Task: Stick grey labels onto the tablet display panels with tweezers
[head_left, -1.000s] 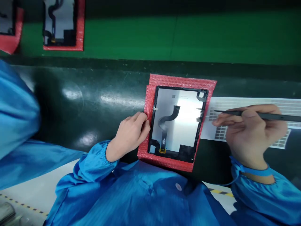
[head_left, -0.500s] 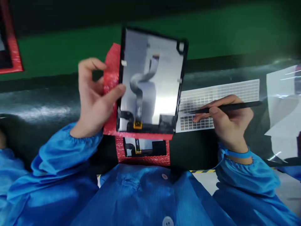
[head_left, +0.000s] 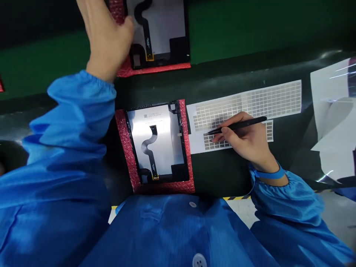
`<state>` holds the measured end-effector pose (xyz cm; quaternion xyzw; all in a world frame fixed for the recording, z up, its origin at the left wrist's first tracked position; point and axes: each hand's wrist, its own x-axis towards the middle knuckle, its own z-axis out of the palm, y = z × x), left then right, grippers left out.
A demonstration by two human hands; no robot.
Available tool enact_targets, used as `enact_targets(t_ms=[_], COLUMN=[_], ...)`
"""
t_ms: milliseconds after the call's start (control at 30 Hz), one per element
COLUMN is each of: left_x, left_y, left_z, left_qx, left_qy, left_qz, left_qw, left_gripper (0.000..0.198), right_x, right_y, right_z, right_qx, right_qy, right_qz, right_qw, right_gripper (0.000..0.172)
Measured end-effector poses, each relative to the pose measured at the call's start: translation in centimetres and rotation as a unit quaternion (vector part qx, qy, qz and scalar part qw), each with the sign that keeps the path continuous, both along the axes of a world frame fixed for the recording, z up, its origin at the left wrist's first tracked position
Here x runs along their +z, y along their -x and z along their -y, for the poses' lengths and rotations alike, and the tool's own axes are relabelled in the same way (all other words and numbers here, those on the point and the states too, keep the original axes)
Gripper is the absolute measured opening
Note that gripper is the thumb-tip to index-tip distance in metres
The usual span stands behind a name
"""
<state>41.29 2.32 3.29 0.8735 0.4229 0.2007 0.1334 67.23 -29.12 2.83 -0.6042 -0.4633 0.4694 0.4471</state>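
Note:
My left hand (head_left: 109,40) is at the far side, its thumb over the left edge of a display panel (head_left: 167,26) on red bubble wrap. Its fingertips are cut off or hidden, and I cannot tell whether the panel rests on the bench. A second display panel (head_left: 164,148) lies back side up in front of me on red bubble wrap (head_left: 126,148), a dark flex cable curving across its silver back. My right hand (head_left: 244,137) grips slim black tweezers (head_left: 239,125), their points at the lower sheet of small grey stickers (head_left: 197,144).
Above that sheet lies a longer sticker sheet (head_left: 272,100). White papers and clear film (head_left: 330,111) lie at the right. A green mat (head_left: 250,33) covers the far bench. A corner of red wrap (head_left: 1,85) shows at the left edge.
My left hand has carried its panel and wrap forward to the far side, uncovering the second panel. The tweezers in my right hand have shifted slightly left over the sticker sheet.

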Motion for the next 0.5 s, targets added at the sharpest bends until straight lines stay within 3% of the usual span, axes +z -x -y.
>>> enact_targets(t_ms=[67, 167, 233, 300, 367, 500], left_x=[0.3, 0.7, 1.1, 1.4, 1.4, 1.0], left_y=[0.5, 0.2, 0.0, -0.1, 0.0, 0.3], left_z=[5.0, 14.7, 20.6, 24.8, 26.7, 26.5], left_qx=[-0.002, -0.237, -0.302, -0.320, -0.320, -0.320], left_qy=[-0.160, -0.076, -0.018, 0.037, 0.062, 0.071], left_qz=[0.016, -0.002, -0.022, -0.070, -0.099, -0.103], left_qw=[0.987, 0.969, 0.953, 0.944, 0.940, 0.939], left_gripper=[0.066, 0.058, 0.060, 0.067, 0.071, 0.069], right_x=[0.5, 1.1, 1.4, 1.4, 1.4, 1.2], right_y=[0.1, 0.4, 0.6, 0.7, 0.7, 0.5], right_z=[0.0, 0.1, 0.2, 0.2, 0.2, -0.1], right_qx=[-0.002, -0.013, -0.019, -0.021, -0.022, -0.025], right_qy=[0.019, 0.043, 0.047, 0.048, 0.050, 0.055], right_qz=[0.011, 0.011, 0.015, 0.022, 0.018, 0.004], right_qw=[1.000, 0.999, 0.999, 0.998, 0.998, 0.998], right_gripper=[0.020, 0.018, 0.015, 0.012, 0.013, 0.018])
